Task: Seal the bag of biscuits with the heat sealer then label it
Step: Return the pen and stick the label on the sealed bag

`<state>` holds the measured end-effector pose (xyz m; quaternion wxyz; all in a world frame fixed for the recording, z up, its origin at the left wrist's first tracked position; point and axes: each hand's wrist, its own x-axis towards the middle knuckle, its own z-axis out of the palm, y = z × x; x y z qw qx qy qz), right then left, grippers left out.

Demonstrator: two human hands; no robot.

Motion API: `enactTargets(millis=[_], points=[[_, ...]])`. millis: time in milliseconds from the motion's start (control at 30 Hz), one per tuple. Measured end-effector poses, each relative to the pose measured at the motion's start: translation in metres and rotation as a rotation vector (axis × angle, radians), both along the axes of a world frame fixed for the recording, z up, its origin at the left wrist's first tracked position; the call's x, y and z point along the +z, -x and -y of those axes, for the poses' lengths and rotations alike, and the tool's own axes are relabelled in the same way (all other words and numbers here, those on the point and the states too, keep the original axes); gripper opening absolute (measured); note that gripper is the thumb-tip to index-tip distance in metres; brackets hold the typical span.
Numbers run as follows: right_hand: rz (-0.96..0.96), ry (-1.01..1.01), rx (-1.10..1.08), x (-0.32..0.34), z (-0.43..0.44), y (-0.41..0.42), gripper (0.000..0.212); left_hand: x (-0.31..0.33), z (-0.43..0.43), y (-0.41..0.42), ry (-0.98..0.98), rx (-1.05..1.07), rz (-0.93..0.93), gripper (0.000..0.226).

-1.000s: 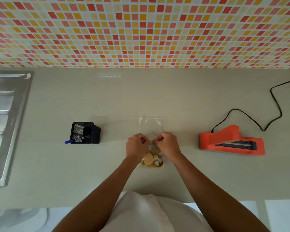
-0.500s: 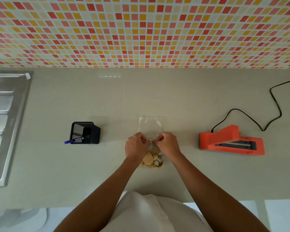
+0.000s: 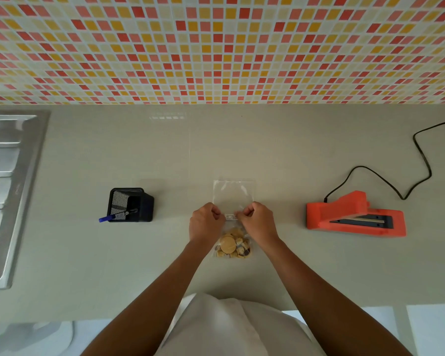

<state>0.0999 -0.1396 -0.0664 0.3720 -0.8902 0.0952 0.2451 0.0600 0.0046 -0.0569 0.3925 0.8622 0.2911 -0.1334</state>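
Note:
A clear plastic bag (image 3: 233,195) lies flat on the grey counter (image 3: 88,253), its empty upper part pointing to the wall and biscuits (image 3: 231,245) bunched at the near end. A small white label (image 3: 231,216) with printed text sits across the bag's middle. My left hand (image 3: 205,224) and my right hand (image 3: 258,222) are curled on either side of the label, fingertips pinching at its ends on the bag. The orange heat sealer (image 3: 355,217) rests on the counter to the right, apart from both hands.
A black mesh pen holder (image 3: 130,204) with a blue pen (image 3: 108,218) stands to the left. A steel sink drainer (image 3: 8,191) fills the far left. The sealer's black cable (image 3: 419,155) loops toward the right edge. A tiled wall rises behind.
Both hands have drawn slightly apart, so the white label between them shows more. The bag and sealer have not moved.

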Motion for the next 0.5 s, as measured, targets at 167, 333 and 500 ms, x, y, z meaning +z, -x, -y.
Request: enactTargets(millis=[167,333,500], points=[[0.017,0.020,0.020,-0.003,0.001,0.001,0.021,0.002,0.002,0.000,-0.033,-0.031,-0.015,0.019],[0.023,0.031,0.012,-0.002,0.004,0.001,0.010,0.002,0.001,0.001,-0.038,-0.046,0.005,0.013],[0.029,0.010,-0.008,0.002,0.013,0.009,0.012,0.002,-0.007,0.007,-0.055,-0.050,-0.007,0.012]])
